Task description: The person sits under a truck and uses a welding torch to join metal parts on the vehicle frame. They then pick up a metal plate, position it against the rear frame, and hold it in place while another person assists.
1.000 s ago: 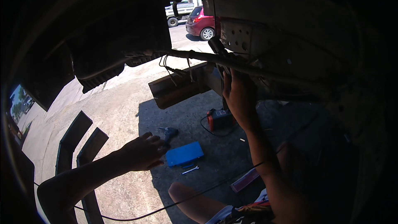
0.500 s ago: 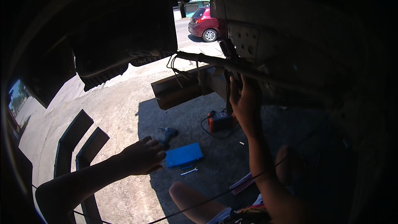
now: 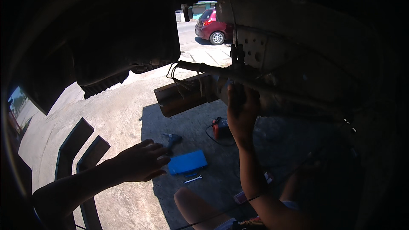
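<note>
My left hand (image 3: 145,160) hangs in the air at left of centre, its fingers loosely apart and nothing in them. In the picture it lies beside a blue flat case (image 3: 188,162) on the ground. Raised at centre right, my right hand (image 3: 243,104) is curled at the dark metal frame, just under a thick wrapped cable (image 3: 213,68). Shadow and the hand itself hide what its fingers grip. A dark upright fitting (image 3: 237,53) sticks up above that hand. Left of it, a rusty square metal beam (image 3: 181,98) juts out, with loose thin wires (image 3: 174,73) near it.
A power drill (image 3: 172,139), a wrench (image 3: 193,179) and a red and black corded device (image 3: 220,128) lie on the concrete. Bent dark metal bars (image 3: 73,145) stand at left. A perforated metal panel (image 3: 254,47) is at upper right. A red car (image 3: 211,26) stands outside.
My right hand has shifted slightly left and down, its fingers more curled. The dark fitting above it has swung from tilted to upright. My left hand has hardly moved.
</note>
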The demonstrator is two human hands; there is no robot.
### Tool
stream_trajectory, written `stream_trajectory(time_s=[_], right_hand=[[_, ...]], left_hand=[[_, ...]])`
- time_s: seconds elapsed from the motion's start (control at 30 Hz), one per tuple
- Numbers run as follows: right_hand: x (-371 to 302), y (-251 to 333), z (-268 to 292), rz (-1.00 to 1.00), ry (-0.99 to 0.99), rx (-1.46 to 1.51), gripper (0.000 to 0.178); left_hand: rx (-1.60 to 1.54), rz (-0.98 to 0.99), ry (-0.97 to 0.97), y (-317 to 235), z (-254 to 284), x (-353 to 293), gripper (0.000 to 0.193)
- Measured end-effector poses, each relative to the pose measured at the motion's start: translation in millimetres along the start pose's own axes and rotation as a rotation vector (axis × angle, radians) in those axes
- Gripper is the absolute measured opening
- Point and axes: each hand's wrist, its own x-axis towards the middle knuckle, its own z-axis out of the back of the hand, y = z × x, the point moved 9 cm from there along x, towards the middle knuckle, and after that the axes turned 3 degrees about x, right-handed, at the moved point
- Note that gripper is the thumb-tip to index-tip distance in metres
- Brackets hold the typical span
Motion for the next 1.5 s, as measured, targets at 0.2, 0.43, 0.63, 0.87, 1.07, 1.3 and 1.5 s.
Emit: stream_trajectory(time_s=[0.2, 0.43, 0.63, 0.87, 1.07, 1.3, 1.5], right_hand=[[4, 15, -3, 0.040, 0.096, -0.261, 0.032], [24, 14, 25, -0.062, 0.093, -0.121, 0.035], [24, 37, 20, 0.229, 0.052, -0.394, 0.038], [11, -3, -11, 0.083, 0.153, -0.489, 0.026], [2, 1, -16, 0.126, 0.140, -0.416, 0.034], [-8, -3, -8, 0.091, 0.101, -0.310, 0.036], [-7, -5, -14, 0.091, 0.169, -0.392, 0.042]], left_hand=[[0.030, 0.008, 0.080, 13, -29, -5, 0.038], [-0.010, 0.033, 0.128, 2, -52, -24, 0.037], [-0.012, 0.015, 0.066, -4, -43, -20, 0.037], [-0.012, 0.019, 0.114, -5, -48, -20, 0.038], [-0.010, 0.000, 0.170, -1, -60, -17, 0.039], [-0.049, -0.012, 0.138, 6, -68, -18, 0.039], [-0.040, 0.007, 0.163, 0, -65, -22, 0.038]])
